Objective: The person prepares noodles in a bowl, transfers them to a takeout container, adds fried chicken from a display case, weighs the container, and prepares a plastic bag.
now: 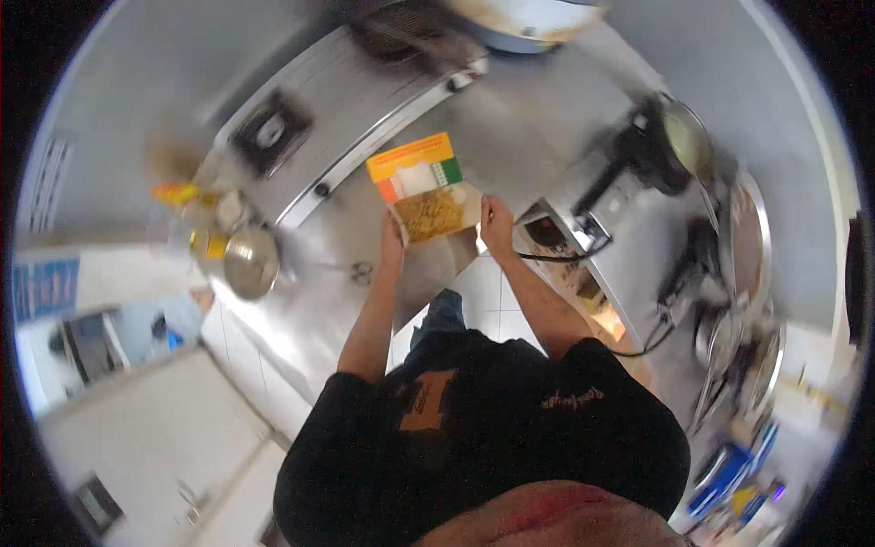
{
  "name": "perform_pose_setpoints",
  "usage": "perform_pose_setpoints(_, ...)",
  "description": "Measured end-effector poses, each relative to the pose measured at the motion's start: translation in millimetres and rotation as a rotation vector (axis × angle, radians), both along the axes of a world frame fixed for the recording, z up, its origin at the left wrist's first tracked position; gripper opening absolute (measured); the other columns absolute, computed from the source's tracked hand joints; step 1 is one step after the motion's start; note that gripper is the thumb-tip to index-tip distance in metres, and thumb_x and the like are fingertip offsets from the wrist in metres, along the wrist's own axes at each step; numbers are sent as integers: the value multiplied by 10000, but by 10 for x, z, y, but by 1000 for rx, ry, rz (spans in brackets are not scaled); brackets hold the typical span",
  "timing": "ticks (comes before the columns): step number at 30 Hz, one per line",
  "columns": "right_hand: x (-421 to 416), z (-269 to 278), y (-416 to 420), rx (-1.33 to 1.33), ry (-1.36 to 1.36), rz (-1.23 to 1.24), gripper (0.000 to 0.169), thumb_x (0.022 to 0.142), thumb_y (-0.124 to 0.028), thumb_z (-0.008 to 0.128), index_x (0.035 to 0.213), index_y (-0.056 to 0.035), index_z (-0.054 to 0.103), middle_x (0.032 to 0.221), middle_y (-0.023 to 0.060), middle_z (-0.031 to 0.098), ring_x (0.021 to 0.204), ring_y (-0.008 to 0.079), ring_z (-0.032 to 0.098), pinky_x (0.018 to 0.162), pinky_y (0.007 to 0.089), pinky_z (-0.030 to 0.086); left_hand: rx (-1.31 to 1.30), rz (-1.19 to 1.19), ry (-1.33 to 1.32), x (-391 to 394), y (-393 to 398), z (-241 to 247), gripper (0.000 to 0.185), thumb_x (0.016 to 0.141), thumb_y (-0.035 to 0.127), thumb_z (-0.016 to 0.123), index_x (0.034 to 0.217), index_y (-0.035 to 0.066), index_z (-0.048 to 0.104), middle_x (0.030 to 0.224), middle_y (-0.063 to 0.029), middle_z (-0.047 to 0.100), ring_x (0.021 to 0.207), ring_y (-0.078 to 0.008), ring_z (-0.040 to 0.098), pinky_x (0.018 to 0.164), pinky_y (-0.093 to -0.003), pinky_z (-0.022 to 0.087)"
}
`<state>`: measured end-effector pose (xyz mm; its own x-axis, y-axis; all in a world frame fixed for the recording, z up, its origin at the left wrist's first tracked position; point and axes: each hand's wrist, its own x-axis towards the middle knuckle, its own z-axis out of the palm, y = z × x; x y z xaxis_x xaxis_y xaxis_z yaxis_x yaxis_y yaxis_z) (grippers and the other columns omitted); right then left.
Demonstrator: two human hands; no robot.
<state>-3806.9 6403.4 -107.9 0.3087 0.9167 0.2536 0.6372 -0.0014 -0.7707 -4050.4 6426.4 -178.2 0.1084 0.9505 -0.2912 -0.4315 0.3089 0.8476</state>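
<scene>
Between my hands I hold an open takeaway box [437, 212], probably paperboard, over the steel worktop [328, 239]. Yellowish-brown food [431, 213], perhaps fried rice or noodles, fills its base. The box's lid [413, 167] stands folded back on the far side, printed orange, white and green. My left hand [392, 239] grips the left wall, while my right hand [497, 222] has hold of the right side near the lid's hinge. Fingers under the box are hidden. What looks like a pair of scissors [362, 272] lies left of my left forearm.
A metal bowl [251, 264] and yellow-labelled jar [207, 244] stand at the left. Beyond the worktop runs a steel appliance [328, 109] with knobs; a large pot [526, 24] is at the far edge. On the right, a black hose [564, 258] crosses a steel-edged opening, near several blurred pans [748, 239].
</scene>
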Motion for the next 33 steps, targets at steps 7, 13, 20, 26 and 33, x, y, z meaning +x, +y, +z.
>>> perform_pose_setpoints(7, 754, 579, -2072, 66, 77, -377, 129, 940, -63, 535, 966, 42, 604, 856, 200, 605, 772, 344, 602, 693, 377, 468, 216, -365, 323, 1200, -1136, 903, 491, 1051, 326, 335, 1446, 36, 316, 1372, -143, 428, 1265, -216, 437, 1068, -354, 342)
perform_pose_setpoints(13, 961, 1113, -4186, 122, 418, -765, 391, 935, -60, 514, 1318, 5, 474, 1184, 189, 610, 1064, 289, 618, 922, 367, 481, 410, -778, 275, 2108, -2532, 1442, 444, 1052, 250, 314, 1411, -6, 363, 1319, -170, 510, 1262, -223, 454, 1061, -332, 324)
perform_pose_setpoints(20, 1048, 1087, -5647, 134, 405, -1179, 431, 997, -235, 421, 1372, -24, 427, 1201, 246, 598, 1165, 310, 565, 942, 381, 445, 558, -1135, 56, 2951, -3714, 1499, 441, 1060, 250, 272, 1395, -13, 385, 1373, -153, 461, 1282, -228, 427, 1088, -329, 296)
perform_pose_setpoints(26, 451, 1583, -5371, 262, 379, -1550, 411, 1020, -274, 419, 1337, -17, 460, 1053, 307, 639, 1016, 400, 642, 878, 420, 485, 521, -1487, 102, 3263, -3496, 1867, 478, 1060, 300, 279, 1404, -15, 382, 1401, -135, 438, 1296, -214, 417, 1095, -320, 296)
perform_pose_setpoints(33, 366, 1435, -4998, 133, 177, -1662, 362, 1002, -208, 422, 1245, 23, 560, 1114, 316, 608, 1074, 412, 610, 919, 419, 479, 311, -1655, 146, 3419, -3080, 1518, 508, 1051, 346, 307, 1393, -22, 386, 1351, -144, 476, 1245, -214, 452, 1047, -325, 353)
